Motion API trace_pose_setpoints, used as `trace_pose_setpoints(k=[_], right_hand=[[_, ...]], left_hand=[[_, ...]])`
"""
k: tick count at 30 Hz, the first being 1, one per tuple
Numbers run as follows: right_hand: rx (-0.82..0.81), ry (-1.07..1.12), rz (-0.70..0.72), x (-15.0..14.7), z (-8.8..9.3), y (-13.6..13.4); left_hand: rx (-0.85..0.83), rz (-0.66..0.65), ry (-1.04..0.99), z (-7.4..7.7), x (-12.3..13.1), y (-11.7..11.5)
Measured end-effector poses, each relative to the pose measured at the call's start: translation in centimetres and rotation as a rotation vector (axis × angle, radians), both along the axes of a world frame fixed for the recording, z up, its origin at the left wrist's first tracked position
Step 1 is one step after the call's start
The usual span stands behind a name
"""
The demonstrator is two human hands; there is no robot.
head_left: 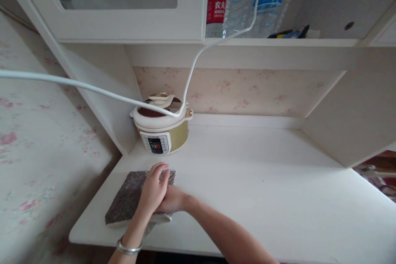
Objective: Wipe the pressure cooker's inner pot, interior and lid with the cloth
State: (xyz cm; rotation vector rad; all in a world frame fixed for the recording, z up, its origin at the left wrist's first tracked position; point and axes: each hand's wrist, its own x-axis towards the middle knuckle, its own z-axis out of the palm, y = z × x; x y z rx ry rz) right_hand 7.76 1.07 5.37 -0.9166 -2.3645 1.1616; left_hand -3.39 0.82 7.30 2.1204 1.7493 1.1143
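A flat, dark grey speckled slab-like piece point(126, 198) with a pale edge lies at the left front of the white tabletop; I cannot tell whether it is stone or thick folded cloth. Over its right part is my left hand point(155, 186), fingers lightly bent and thumb apart, with a silver bangle on the wrist. Beneath and beside it, my right hand point(171, 200) reaches in from the right, its fingers hidden behind the left hand. A greyish, cloth-like scrap point(150, 229) pokes out below the piece's front edge.
A white and green electric cooker point(179, 135) stands behind the hands, near the left side panel. A white cable point(123, 98) hangs across the view in front of it. Plastic bottles point(243, 4) stand on the shelf above. The white tabletop point(262, 198) stretches to the right.
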Motion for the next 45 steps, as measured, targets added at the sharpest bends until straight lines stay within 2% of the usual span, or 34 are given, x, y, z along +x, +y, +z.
trace_pose_setpoints(k=[1,3,5,7,9,12,15,17,20,23,26,31,38,45], right_hand=[[-0.087,0.059,-0.059,1.0,0.1,0.0],[-0.154,0.164,-0.198,3.6,0.1,-0.2],[-0.132,0.159,-0.357,6.9,0.0,-0.6],[-0.058,0.021,-0.512,10.4,-0.5,-1.1],[0.035,-0.137,-0.636,13.9,-1.1,-1.8],[0.135,-0.309,-0.761,18.3,-2.1,-3.2],[0.150,-0.410,-0.795,20.6,-2.9,-4.5],[0.196,-0.435,-0.765,20.8,-3.2,-5.0],[0.309,-0.486,-0.732,20.1,-3.3,-5.3],[0.356,-0.530,-0.731,19.6,-3.3,-5.3],[0.363,-0.534,-0.715,19.8,-3.1,-5.2],[0.352,-0.534,-0.698,20.2,-3.0,-4.7],[0.330,-0.486,-0.733,20.2,-3.6,-4.4],[0.306,-0.419,-0.789,20.9,-3.8,-4.7]], left_hand=[[-0.037,0.049,-0.052,-1.1,-1.1,-0.5],[-0.105,0.075,-0.048,-3.3,-2.6,-1.4],[-0.106,0.021,0.035,-5.0,-3.5,-1.8],[-0.083,-0.021,0.114,-6.0,-4.0,-1.5],[-0.072,-0.020,0.158,-6.3,-4.6,-0.6],[-0.069,-0.010,0.177,-5.8,-5.5,1.4],[-0.053,0.031,0.136,-4.6,-4.6,2.5],[-0.025,0.072,0.077,-3.6,-2.1,2.1],[-0.054,0.049,0.003,-2.7,4.1,0.8],[-0.314,-0.087,-0.095,-3.3,10.2,0.3],[-0.494,-0.185,-0.183,-4.6,13.4,1.1],[-0.556,-0.251,-0.257,-5.4,13.1,2.4],[-0.597,-0.352,-0.412,-4.4,13.3,1.1],[-0.600,-0.414,-0.306,-3.9,13.3,1.1]])
